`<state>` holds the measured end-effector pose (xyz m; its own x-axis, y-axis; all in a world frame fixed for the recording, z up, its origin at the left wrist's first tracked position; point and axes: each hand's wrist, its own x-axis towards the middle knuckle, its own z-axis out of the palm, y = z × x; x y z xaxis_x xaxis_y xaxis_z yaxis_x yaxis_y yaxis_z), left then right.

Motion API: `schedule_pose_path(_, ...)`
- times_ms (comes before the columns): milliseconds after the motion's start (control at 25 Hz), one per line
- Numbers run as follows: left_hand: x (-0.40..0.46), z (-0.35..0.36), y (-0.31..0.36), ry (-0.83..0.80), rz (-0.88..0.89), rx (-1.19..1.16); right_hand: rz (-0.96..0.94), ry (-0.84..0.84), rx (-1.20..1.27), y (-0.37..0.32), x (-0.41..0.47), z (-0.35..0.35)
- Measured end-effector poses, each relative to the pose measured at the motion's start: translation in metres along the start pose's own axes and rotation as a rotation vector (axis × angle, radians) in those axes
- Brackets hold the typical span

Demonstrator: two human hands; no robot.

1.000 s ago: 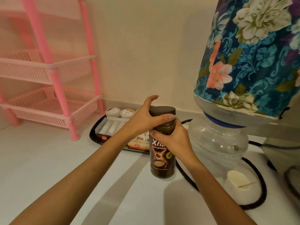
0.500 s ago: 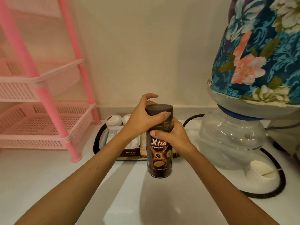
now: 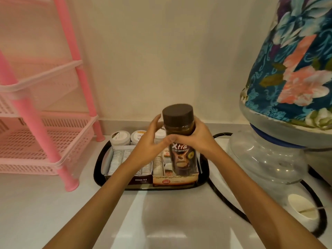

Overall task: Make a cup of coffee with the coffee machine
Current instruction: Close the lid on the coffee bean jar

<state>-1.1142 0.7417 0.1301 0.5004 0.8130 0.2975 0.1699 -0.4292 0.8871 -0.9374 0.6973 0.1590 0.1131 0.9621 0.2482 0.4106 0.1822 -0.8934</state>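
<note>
head view, now: coffee jar [image 3: 181, 141] held upright in front of the black tray [image 3: 98, 164], lid on; it has come up and back toward the tray since a second ago, when it hung lower over the bare bench [image 3: 45, 203] nearer the body; left hand [image 3: 152, 141] was clamped over the lid [image 3: 177, 114] then, and has since dropped to the jar's left flank, thumb across the label, fingers curled behind the glass; right hand [image 3: 199, 135] grasps the jar's right shoulder, fingers wrapped round the far side, as before; judgement: lid looks re-seated, so the jar is likely being returned to the tray and the powder step is probably over; paper cup [image 3: 301, 211] with a stirring stick stands well right of the tray, just beside the base of the water dispenser [image 3: 265, 159].

hard to make out: jar base overlaps the tea boxes [image 3: 140, 180] on the tray, so cannot tell whether it rests on something or hangs free; cup contents not readable from this angle; no coffee machine visible; three small lidded tubs [image 3: 120, 137] at the tray's far edge, the right one mostly hidden by the left hand; dispenser's floral-covered bottle [image 3: 296, 60] cut off by the frame right of the tray; black cable [image 3: 222, 193] runs from behind the tray toward the cup, ends unseen; pink rack [image 3: 45, 123] left of the tray, cut off.
</note>
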Motion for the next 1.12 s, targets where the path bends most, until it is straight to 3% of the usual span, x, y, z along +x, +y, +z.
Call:
schedule_pose_path(200, -0.015, 0.015, -0.072, -0.193, -0.091, 0.499, -0.057, 0.191, -0.033, 0.012, 0.057, -0.019)
schedule_pose_path(320, -0.008, 0.029, -0.101, -0.332, -0.029, 0.822, -0.057, 0.251, -0.044, 0.031, 0.088, -0.021)
schedule_pose_path(440, -0.002, 0.041, -0.121, -0.451, 0.030, 0.975, -0.034, 0.292, -0.059, 0.056, 0.112, -0.016)
schedule_pose_path(640, -0.003, 0.046, -0.139, -0.433, 0.113, 1.053, 0.027, 0.317, -0.088, 0.099, 0.136, -0.010)
schedule_pose_path(1120, -0.006, 0.048, -0.148, -0.396, 0.114, 1.064, 0.202, 0.155, 0.085, 0.157, 0.138, 0.000)
